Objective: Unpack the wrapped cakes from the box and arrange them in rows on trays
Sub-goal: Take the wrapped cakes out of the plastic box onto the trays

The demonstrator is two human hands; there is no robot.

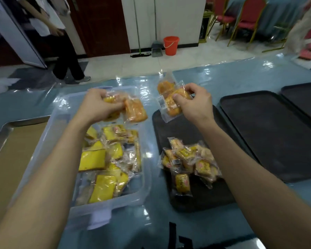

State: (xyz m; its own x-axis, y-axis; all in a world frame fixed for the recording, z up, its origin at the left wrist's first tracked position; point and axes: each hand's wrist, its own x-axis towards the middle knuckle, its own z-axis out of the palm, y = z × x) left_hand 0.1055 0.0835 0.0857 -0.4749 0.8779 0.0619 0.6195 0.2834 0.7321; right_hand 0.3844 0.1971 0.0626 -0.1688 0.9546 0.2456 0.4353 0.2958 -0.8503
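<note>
A clear plastic box (pixel 147 180) in front of me holds several yellow wrapped cakes (pixel 101 168). My left hand (pixel 99 105) is above the box's far end, shut on a bunch of orange-yellow wrapped cakes (pixel 135 112). My right hand (pixel 192 103) grips more wrapped cakes (pixel 167 94) over the far edge of a black tray (pixel 180 126). On that tray's near half lies a loose pile of small wrapped cakes (pixel 188 159), not in rows.
Two more black trays (pixel 269 133) (pixel 305 101) lie to the right on the blue plastic-covered table. A metal tray with brown cardboard (pixel 11 151) sits at the left. A person stands at the back left; a red bucket (pixel 171 45) and chairs stand beyond.
</note>
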